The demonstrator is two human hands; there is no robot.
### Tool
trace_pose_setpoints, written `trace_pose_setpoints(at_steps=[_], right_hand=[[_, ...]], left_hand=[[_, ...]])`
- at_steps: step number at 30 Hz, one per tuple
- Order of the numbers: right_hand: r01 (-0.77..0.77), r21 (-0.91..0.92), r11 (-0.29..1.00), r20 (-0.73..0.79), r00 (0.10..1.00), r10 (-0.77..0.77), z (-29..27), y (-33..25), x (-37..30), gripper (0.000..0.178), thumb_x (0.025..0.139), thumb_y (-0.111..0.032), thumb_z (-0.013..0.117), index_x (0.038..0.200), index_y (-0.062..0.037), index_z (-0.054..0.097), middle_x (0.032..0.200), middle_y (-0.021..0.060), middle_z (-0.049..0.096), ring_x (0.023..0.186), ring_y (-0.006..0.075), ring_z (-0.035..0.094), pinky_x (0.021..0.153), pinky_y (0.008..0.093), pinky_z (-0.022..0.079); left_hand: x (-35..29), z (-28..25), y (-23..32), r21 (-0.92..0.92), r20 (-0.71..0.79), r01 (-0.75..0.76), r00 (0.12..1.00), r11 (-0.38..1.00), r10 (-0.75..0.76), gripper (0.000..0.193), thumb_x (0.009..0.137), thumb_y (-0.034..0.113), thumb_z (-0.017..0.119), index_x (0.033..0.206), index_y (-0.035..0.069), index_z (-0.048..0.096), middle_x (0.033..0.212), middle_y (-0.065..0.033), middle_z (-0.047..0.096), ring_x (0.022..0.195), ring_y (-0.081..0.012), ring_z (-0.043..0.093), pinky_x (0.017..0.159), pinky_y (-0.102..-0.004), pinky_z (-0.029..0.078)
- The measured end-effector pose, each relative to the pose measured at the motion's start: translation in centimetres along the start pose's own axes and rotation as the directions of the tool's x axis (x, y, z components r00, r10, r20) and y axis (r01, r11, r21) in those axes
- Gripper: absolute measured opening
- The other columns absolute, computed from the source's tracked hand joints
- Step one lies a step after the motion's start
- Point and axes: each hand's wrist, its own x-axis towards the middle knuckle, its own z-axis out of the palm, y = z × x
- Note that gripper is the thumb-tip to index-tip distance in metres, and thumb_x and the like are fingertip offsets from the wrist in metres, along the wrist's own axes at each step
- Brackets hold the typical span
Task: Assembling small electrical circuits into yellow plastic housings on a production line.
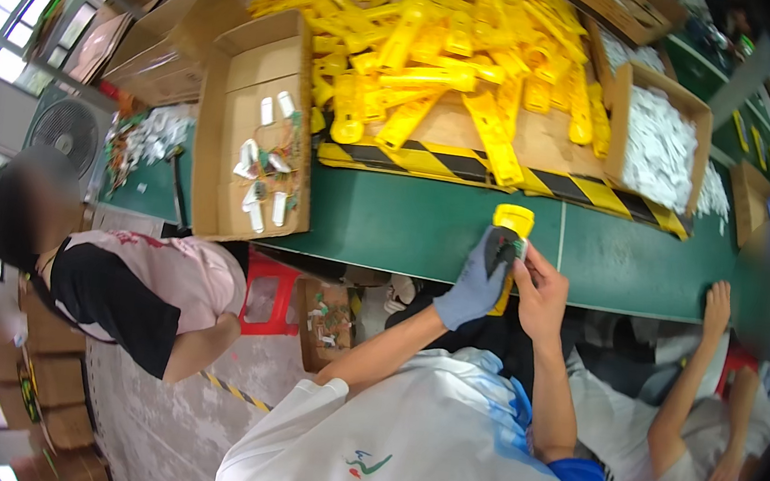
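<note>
While the yellow plastic housing (511, 231) stands upright at the green bench (405, 229) edge, gloved left hand (481, 275) and bare right hand (536, 291) both clamp it; off-bench grip slip could drop it. Yellow housing pile (444, 57) behind.

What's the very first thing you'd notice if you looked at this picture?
The big heap of yellow plastic parts at the far side of the green table, on cardboard with a black-and-yellow striped edge. Right in the middle, the gloved left hand and bare right hand hold one yellow piece over the table's near edge. To the left sits an open cardboard box with small white parts.
</note>
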Motion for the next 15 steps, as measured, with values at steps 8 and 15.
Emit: trace_pose_setpoints(at_steps=[8, 15], right_hand=[[-0.076, 0.184, 0.98, 0.018, 0.997, 0.074, 0.2, 0.1, 1.0, 0.038, 0.092, 0.0, 0.064, 0.129, 0.0028, 0.059, 0.109, 0.01, 0.07, 0.095, 0.0106, 0.065, 0.087, 0.0251, 0.051], [-0.03, 0.048, 0.998, -0.004, 1.0, 0.03, -0.2, 0.1, 0.5, 0.037, 0.09, -0.001, 0.065, 0.126, -0.0001, 0.061, 0.106, 0.01, 0.072, 0.088, 0.0083, 0.064, 0.08, 0.0239, 0.052]], left_hand=[[0.8, -1.0, 2.0, -0.166, 0.073, 0.166, 0.985, 0.972, -0.156, 0.021, 0.097, 0.005, 0.05, 0.118, 0.006, 0.045, 0.103, -0.0058, 0.052, 0.093, -0.0119, 0.053, 0.079, -0.0284, 0.047], [0.9, -0.8, 0.2, -0.22, 0.101, 0.201, 0.978, 0.955, -0.183, 0.022, 0.097, 0.006, 0.051, 0.118, 0.005, 0.046, 0.105, -0.0053, 0.054, 0.093, -0.0119, 0.054, 0.079, -0.0288, 0.048]])
